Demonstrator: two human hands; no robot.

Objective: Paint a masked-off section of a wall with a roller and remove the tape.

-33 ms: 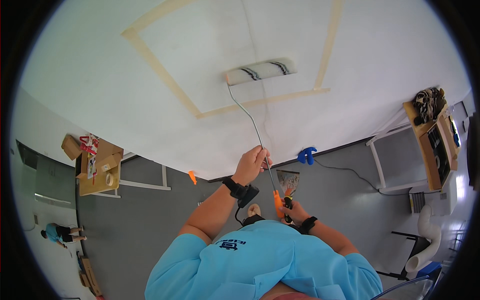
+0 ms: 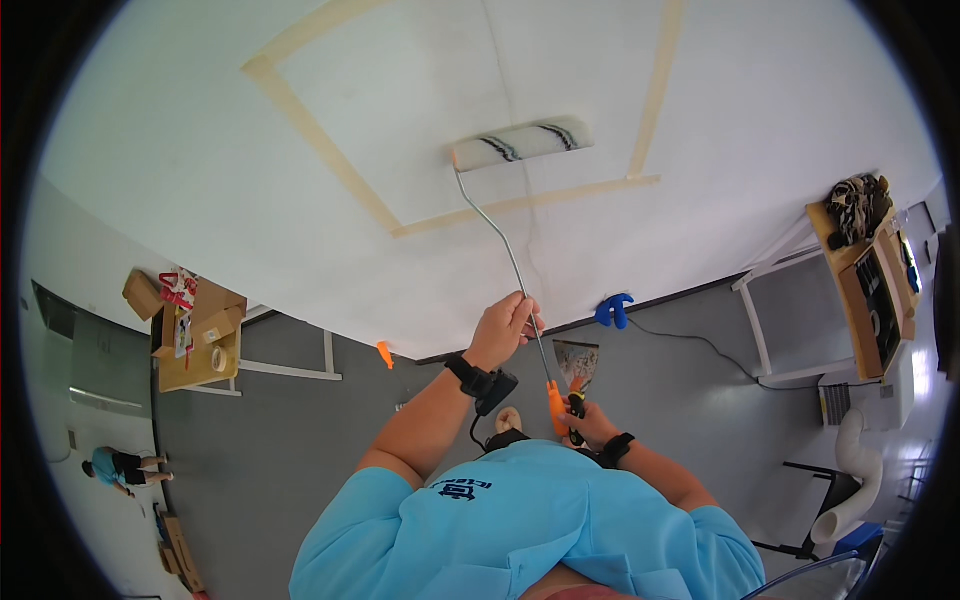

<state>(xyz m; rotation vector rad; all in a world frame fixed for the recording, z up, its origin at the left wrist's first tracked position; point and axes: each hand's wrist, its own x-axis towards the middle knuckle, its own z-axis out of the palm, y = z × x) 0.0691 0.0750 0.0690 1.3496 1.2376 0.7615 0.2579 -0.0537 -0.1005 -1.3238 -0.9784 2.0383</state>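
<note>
A paint roller (image 2: pixel 525 142) with a white, dark-striped sleeve is at the white wall, inside an outline of beige masking tape (image 2: pixel 330 155). Its bent metal rod crosses in front of the lower tape strip. My left hand (image 2: pixel 503 331) is closed round that rod, about midway down. Lower, my right hand (image 2: pixel 592 425) grips the roller's orange handle (image 2: pixel 557 408). The same hand also holds a black-and-yellow handle, seemingly that of a scraper with a wide, smeared blade (image 2: pixel 577 362). My right fingers are partly hidden behind the handles.
A blue glove (image 2: pixel 613 311) and an orange object (image 2: pixel 385 354) are by the wall's foot. A cable (image 2: pixel 690 337) runs right. Tables with boxes stand left (image 2: pixel 200 375) and right (image 2: pixel 822 235). A white hose (image 2: pixel 848 475) is at right; another person (image 2: pixel 125 467) is far left.
</note>
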